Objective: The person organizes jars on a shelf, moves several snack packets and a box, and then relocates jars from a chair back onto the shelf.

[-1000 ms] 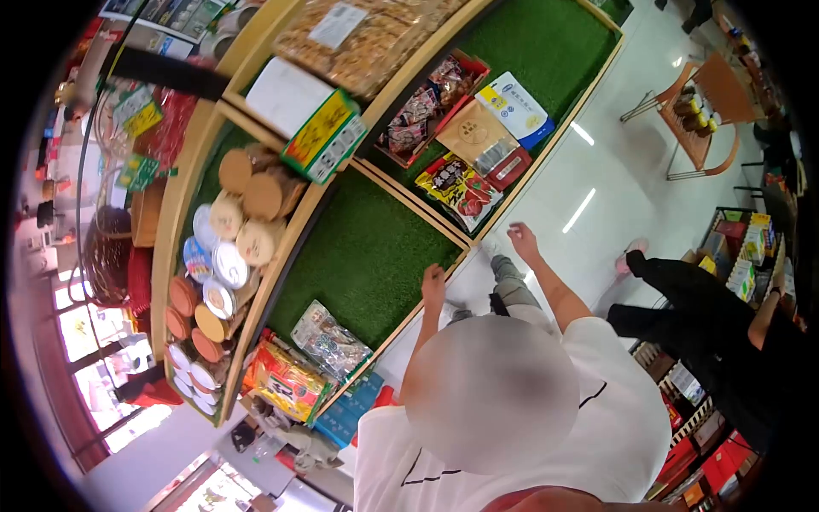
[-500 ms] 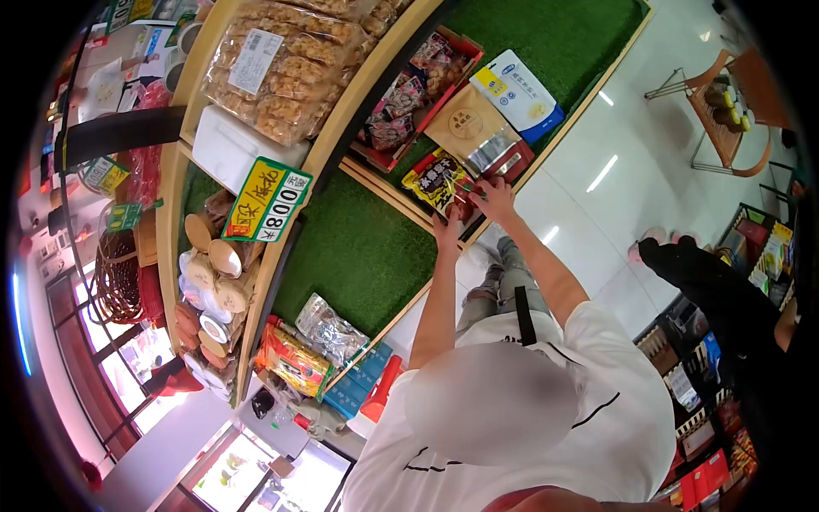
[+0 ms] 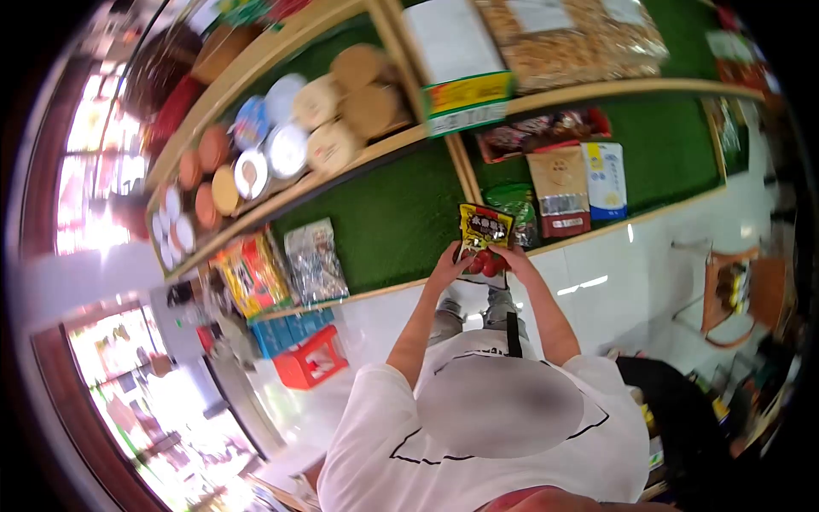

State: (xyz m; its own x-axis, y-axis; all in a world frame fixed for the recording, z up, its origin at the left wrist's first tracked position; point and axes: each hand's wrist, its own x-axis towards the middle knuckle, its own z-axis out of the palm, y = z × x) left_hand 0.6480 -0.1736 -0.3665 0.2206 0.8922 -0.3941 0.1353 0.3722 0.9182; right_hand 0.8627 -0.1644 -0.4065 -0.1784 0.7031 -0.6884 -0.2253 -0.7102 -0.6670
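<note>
A yellow and black snack bag [image 3: 486, 229] with red fruit pictured on its lower part is held up at the front edge of the shelf. My left hand [image 3: 447, 266] grips its left side and my right hand [image 3: 514, 259] its right side, fingers closed on the edges. Just behind it on the green shelf lies a green bag [image 3: 514, 205], partly covered. To its right lie a brown paper pouch [image 3: 560, 183] with a clear window and a white and blue pouch [image 3: 605, 181].
A red box [image 3: 546, 132] of wrapped snacks sits behind the pouches. Round-lidded tubs [image 3: 316, 102] and a price sign [image 3: 467, 104] occupy the upper shelf. A silver bag [image 3: 316, 260] lies at left. A red stool [image 3: 311, 358] and a brown chair [image 3: 746, 290] stand on the floor.
Both hands have lifted the yellow and black snack bag off the shelf toward me, and the green bag behind it now shows. My view has turned, so the shelf runs more level.
</note>
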